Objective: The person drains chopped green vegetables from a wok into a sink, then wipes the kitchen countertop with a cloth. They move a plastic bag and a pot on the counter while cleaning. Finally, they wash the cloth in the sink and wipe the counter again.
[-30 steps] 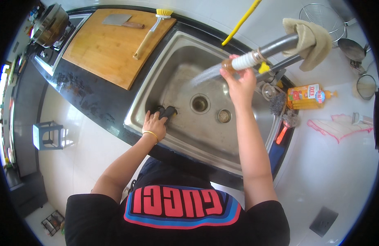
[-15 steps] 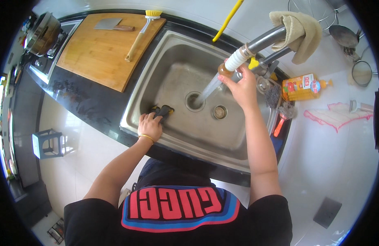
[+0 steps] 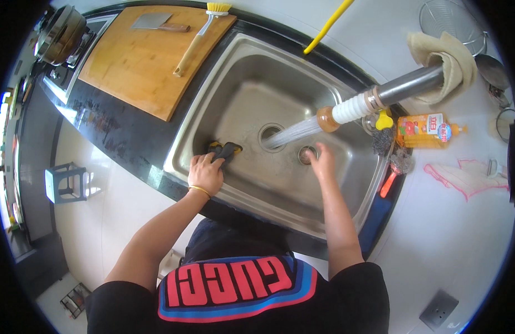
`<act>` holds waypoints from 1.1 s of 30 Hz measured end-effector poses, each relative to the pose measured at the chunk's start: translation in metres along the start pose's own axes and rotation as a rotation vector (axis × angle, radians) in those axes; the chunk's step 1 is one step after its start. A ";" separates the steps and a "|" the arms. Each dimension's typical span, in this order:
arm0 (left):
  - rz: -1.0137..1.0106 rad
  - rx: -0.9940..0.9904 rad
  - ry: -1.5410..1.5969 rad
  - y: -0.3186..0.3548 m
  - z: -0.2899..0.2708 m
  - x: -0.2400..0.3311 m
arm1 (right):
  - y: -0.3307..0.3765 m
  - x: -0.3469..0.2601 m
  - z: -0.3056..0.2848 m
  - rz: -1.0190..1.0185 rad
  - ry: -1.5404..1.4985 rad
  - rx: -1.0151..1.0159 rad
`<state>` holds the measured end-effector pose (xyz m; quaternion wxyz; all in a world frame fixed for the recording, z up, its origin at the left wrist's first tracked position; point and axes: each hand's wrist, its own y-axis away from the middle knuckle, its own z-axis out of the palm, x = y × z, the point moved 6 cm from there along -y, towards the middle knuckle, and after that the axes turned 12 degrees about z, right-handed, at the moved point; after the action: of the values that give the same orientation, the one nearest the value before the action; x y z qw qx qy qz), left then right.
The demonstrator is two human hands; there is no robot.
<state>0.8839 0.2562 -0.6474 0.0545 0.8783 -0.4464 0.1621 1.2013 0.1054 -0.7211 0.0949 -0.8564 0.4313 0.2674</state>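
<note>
Directions are read as on a clock face centred on the drain [image 3: 272, 133] of the steel sink [image 3: 257, 92]. The dark, crumpled item [image 3: 231, 152], marked with yellow, lies in the basin at 8 o'clock, near the front left wall. Its exposed lobe has a slanting long axis and points toward about 2 o'clock; the rest is hidden beneath the fingers. The left hand [image 3: 206, 173], at 8 o'clock, rests its fingers over the item's near edge; whether they pinch it or merely press on it cannot be told. The right hand [image 3: 322, 162], at 4 o'clock, holds nothing visible: thumb and forefinger are spread apart beside the small round fitting [image 3: 307, 157], which the thumb partly overlaps; contact cannot be told. The white ribbed nozzle [image 3: 349, 109] lies at 2 o'clock, its long axis running from 2 to 8 o'clock, its amber tip [image 3: 327, 119] aimed at 8 o'clock. A water stream [image 3: 293, 132] falls from it into the drain. At 10 o'clock, a wooden board [image 3: 129, 69] bears a cleaver [image 3: 151, 21] and a yellow-bristled brush [image 3: 195, 49].
</note>
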 end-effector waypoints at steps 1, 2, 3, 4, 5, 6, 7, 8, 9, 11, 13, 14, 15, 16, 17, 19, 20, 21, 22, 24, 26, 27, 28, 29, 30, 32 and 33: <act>-0.003 0.004 0.001 0.000 0.000 -0.001 | 0.002 0.008 0.023 -0.007 0.105 -0.110; -0.009 0.010 0.007 0.001 0.000 -0.001 | 0.005 0.014 0.042 -0.013 0.212 -0.218; -0.009 0.013 0.013 0.001 0.000 -0.001 | 0.010 0.020 0.061 -0.014 0.319 -0.326; -0.007 0.018 0.017 0.000 -0.001 -0.001 | 0.009 0.019 0.074 -0.085 0.307 -0.279; -0.004 0.020 0.014 -0.001 -0.001 -0.001 | 0.008 0.017 0.089 -0.154 0.295 -0.232; -0.002 0.021 0.011 -0.001 -0.002 0.000 | 0.010 0.012 0.100 -0.223 0.282 -0.187; -0.002 0.023 0.009 -0.001 -0.002 0.000 | 0.015 -0.008 0.101 -0.294 0.251 -0.156; -0.004 0.016 0.007 0.000 -0.001 -0.001 | 0.020 -0.028 0.103 -0.425 0.254 -0.112; -0.002 0.013 0.004 0.000 -0.001 -0.001 | 0.023 -0.048 0.103 -0.556 0.257 -0.063; 0.008 0.018 -0.006 -0.001 0.000 -0.001 | 0.026 -0.065 0.116 -0.703 0.300 -0.017; 0.027 0.035 -0.019 -0.001 0.002 -0.001 | 0.026 -0.070 0.135 -0.737 0.384 -0.025; 0.032 0.035 -0.021 -0.002 0.002 -0.001 | 0.024 -0.066 0.141 -0.722 0.423 -0.075; 0.031 0.035 -0.020 -0.001 0.002 -0.001 | 0.024 -0.069 0.139 -0.710 0.462 -0.130; 0.031 0.035 -0.020 -0.001 0.002 -0.002 | 0.025 -0.070 0.139 -0.697 0.501 -0.185; 0.028 0.036 -0.016 -0.001 0.002 -0.003 | 0.029 -0.071 0.137 -0.753 0.448 -0.150; 0.022 0.037 -0.003 0.000 0.002 -0.002 | 0.040 -0.072 0.127 -0.863 0.343 -0.083; 0.019 0.034 -0.003 -0.001 0.001 -0.002 | 0.044 -0.074 0.125 -0.887 0.283 -0.079; 0.016 0.031 -0.003 -0.001 -0.002 -0.001 | 0.049 -0.082 0.120 -0.910 0.223 -0.073; 0.014 0.027 -0.003 -0.002 -0.003 -0.001 | 0.054 -0.088 0.114 -0.932 0.162 -0.068; 0.011 0.025 -0.002 -0.002 -0.001 0.000 | 0.061 -0.094 0.107 -0.939 0.081 -0.042; 0.010 0.026 -0.005 -0.002 0.000 -0.002 | 0.065 -0.098 0.100 -0.933 -0.013 -0.017; 0.011 0.029 -0.007 -0.002 0.001 -0.002 | 0.065 -0.099 0.096 -0.924 -0.065 -0.005; 0.012 0.032 -0.007 -0.002 0.001 -0.002 | 0.065 -0.099 0.094 -0.915 -0.116 0.008; 0.011 0.031 -0.004 -0.001 0.000 -0.002 | 0.055 -0.091 0.097 -0.683 -0.211 -0.075; 0.012 0.032 -0.001 -0.002 -0.001 -0.001 | 0.047 -0.081 0.103 -0.449 -0.300 -0.151; 0.016 0.034 0.002 -0.003 -0.002 0.000 | 0.031 -0.050 0.119 0.123 -0.717 -0.315; 0.020 0.035 0.000 -0.003 -0.002 0.000 | 0.022 -0.033 0.134 0.471 -1.040 -0.396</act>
<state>0.8858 0.2583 -0.6449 0.0372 0.8746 -0.4524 0.1705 1.1173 0.1669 -0.8142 0.0705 -0.4962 0.4483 0.7401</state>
